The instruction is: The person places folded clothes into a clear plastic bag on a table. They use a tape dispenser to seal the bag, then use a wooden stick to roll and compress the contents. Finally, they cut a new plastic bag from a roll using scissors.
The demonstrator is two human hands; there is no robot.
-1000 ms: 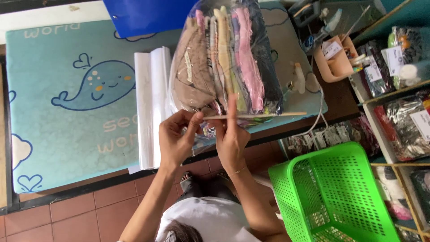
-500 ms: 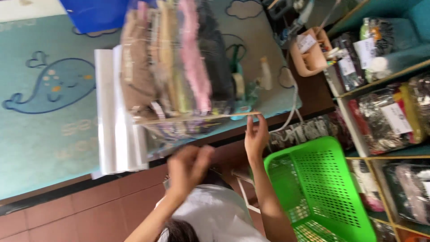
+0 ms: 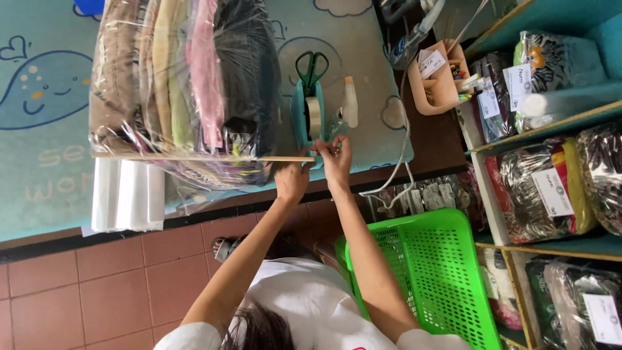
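Head view, looking down over the person's crown and white shirt. The left hand is closed on the near end of a thin wooden stick that lies along the open edge of a clear plastic bag. The bag is packed with folded cloth in brown, cream, pink and black, stacked on edge. It rests on the counter, which is covered by a teal mat with a whale drawing. The stick appears to press the plastic flat, judging by how the film gathers beneath it.

The right hand is raised just beside the left hand. Its fingers are pinched together at a teal tape dispenser. Whether they hold a strip of tape cannot be told; nothing clear shows between them. Green-handled scissors lie at the far end of the dispenser, and a small pale bottle lies just beside it, all within arm's reach of the bag's open edge.

A stack of flat white bags sits under the near edge of the packed bag and overhangs the counter edge. A green plastic basket stands on the tiled floor at the person's right side. Shelves further right hold more wrapped cloth bundles with paper labels. A peach-coloured holder with small items stands at the counter's far right.
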